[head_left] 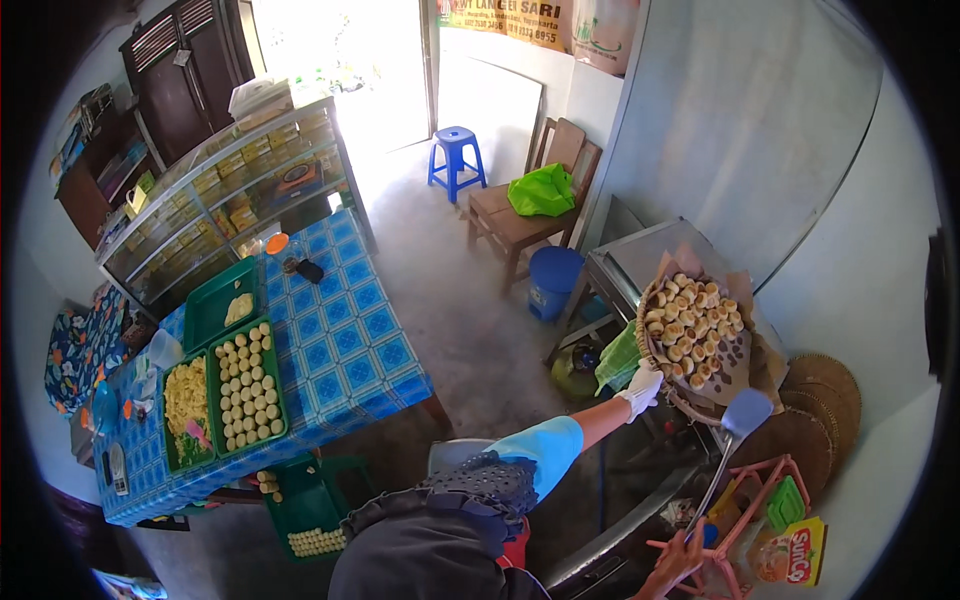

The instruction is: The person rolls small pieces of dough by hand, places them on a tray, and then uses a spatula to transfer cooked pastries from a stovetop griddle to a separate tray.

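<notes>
My left hand (pixel 641 391), in a white glove, is closed on the near left rim of a round woven basket (pixel 644 345). Brown paper (pixel 766 372) lines the basket. Small golden-brown round buns (pixel 690 320) are heaped in its far part, while the near part shows bare, stained paper. A green cloth (pixel 620 357) hangs beside the rim by my glove. At the lower right, my bare right hand (pixel 676 566) grips the handle of a spatula (pixel 747 412). Its grey-blue blade is raised near the basket's near edge.
Pink rack (pixel 715 555) and food packet (pixel 790 553) stand beside my right hand. Woven trays (pixel 825 400) lean by the wall. Left, a blue-checked table (pixel 350 335) bears green trays (pixel 283 400) of pale dough balls. Chair (pixel 515 215), stool (pixel 455 150) and blue bucket (pixel 555 280) stand beyond.
</notes>
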`<state>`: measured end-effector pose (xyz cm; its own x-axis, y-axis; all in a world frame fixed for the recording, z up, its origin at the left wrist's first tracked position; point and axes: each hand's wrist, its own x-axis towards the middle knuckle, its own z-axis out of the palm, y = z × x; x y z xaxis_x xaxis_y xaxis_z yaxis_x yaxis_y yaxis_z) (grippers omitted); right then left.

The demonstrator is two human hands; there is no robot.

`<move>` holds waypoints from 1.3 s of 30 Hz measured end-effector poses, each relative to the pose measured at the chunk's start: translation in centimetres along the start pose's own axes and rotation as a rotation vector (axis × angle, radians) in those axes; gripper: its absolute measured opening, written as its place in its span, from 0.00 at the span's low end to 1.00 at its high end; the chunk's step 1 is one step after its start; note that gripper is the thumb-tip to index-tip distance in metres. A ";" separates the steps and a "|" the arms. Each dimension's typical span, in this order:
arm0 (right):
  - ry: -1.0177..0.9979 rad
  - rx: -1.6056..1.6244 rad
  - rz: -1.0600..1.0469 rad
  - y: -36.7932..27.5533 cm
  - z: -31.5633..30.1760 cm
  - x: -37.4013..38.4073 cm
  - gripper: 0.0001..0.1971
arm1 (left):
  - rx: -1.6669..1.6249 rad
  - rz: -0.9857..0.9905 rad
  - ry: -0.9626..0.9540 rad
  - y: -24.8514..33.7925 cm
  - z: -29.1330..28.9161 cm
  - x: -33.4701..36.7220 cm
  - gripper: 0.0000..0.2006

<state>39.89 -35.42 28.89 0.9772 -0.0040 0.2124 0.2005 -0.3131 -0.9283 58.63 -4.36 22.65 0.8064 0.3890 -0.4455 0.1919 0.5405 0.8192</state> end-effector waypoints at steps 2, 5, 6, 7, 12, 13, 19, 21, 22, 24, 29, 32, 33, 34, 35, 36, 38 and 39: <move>-0.047 -0.140 -0.113 -2.8 -0.5 -2.6 0.22 | -0.019 -0.012 0.079 -0.2 0.9 1.6 0.17; -0.018 -0.018 0.297 -6.7 -1.0 -4.1 0.21 | -0.047 -0.030 -0.016 -0.3 1.6 3.3 0.12; 0.039 0.141 0.407 -5.5 -1.3 -4.2 0.21 | -0.059 -0.036 -0.083 -0.2 1.6 3.9 0.11; 0.107 0.296 0.513 -4.1 -1.9 -4.6 0.21 | -0.070 -0.037 -0.108 -0.3 2.1 4.3 0.11; 0.253 0.281 0.608 -3.8 -1.7 -7.0 0.20 | -0.086 -0.107 -0.245 -0.4 2.8 6.4 0.07; 0.195 0.044 0.511 -5.1 -1.1 -7.8 0.20 | -0.072 -0.083 -0.234 -0.4 1.6 7.0 0.07; 0.415 0.148 0.681 -0.7 -4.2 -14.4 0.10 | 0.000 -0.046 -0.299 -1.3 -0.5 3.0 0.07; 0.505 0.332 0.763 -2.6 -4.5 -17.5 0.09 | -0.094 -0.130 -0.293 -4.2 -1.7 -0.1 0.10; 0.532 0.421 0.816 -3.0 -4.5 -18.7 0.09 | -0.059 -0.187 -0.304 -6.2 -3.6 -2.0 0.13; 0.649 0.507 0.771 -2.3 -5.8 -21.8 0.13 | 0.068 -0.307 -0.572 -10.3 -1.5 -6.5 0.18; 0.897 0.362 0.643 -2.3 -9.1 -33.7 0.11 | 0.321 -0.540 -1.103 -19.6 -9.8 -8.9 0.19; 1.088 -0.293 0.889 -5.2 -12.0 -42.1 0.15 | 0.206 -1.230 -0.807 -22.8 -13.0 -8.1 0.10; 1.194 -0.248 1.017 -6.9 -13.0 -45.5 0.15 | 0.600 -0.996 -0.351 -23.7 -11.9 -12.7 0.11; 1.162 -0.389 1.053 -6.7 -14.6 -49.5 0.17 | 0.609 -0.933 -0.331 -23.5 -15.5 -9.8 0.12; 1.166 -0.550 1.152 -7.9 -15.7 -53.2 0.16 | 0.663 -0.927 -0.340 -22.9 -18.0 -8.3 0.14; 1.148 -0.693 1.238 -9.2 -16.1 -57.1 0.15 | 0.789 -0.993 -0.505 -21.8 -19.5 -6.3 0.14; 1.050 -1.201 1.417 -13.2 -14.4 -65.4 0.11 | 1.184 -0.902 -0.489 -22.8 -19.0 -9.2 0.15; 0.925 -1.438 1.492 -14.9 -13.2 -68.7 0.10 | 1.292 -0.889 -0.490 -23.4 -19.5 -9.7 0.14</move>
<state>-31.14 -42.96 32.17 -0.0378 -0.9714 0.2343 -0.9842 0.0768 0.1596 35.38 -6.28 0.74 0.2358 -0.0796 -0.9685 0.7722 -0.5898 0.2364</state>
